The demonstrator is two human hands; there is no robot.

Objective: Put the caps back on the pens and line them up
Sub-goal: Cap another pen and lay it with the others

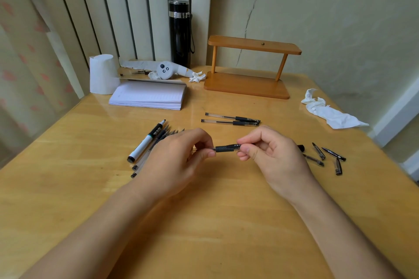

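Wood desk (226, 222): I see left hand (176, 158) pinching the pen (223, 149), right hand (272, 156) pinching its cap (234, 145), just in front of the capped pair (231, 120), level, probably so it seats straight.

Left hand (181, 156) and right hand (269, 152) both pinch one black-grip pen (224, 148) between them above the wooden table (215, 222). Two capped pens (230, 119) lie side by side behind, uncapped pens (149, 145) piled left, loose caps (324, 156) scattered right.
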